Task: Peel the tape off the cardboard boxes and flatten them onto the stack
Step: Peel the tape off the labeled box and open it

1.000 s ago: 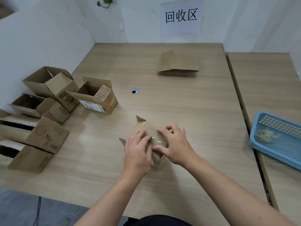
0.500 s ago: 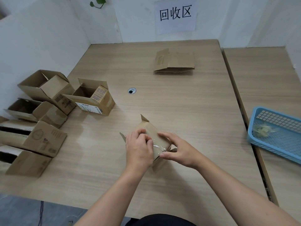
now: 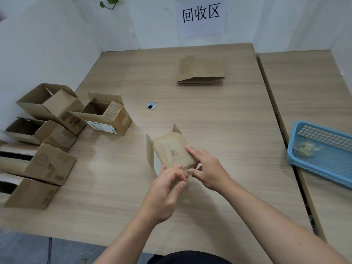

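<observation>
Two hands on small brown cardboard box, I note: left hand pinches near edge, right hand grips side.

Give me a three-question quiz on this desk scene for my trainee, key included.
1. True or false: the blue basket stands left of the small cardboard box.
2. Where does the flattened cardboard stack lie? A) below the paper sign, near the wall; B) in the basket; C) on the open boxes.
3. How many open boxes wait at the left side of the table?
Key: 1 false; 2 A; 3 five.
</observation>
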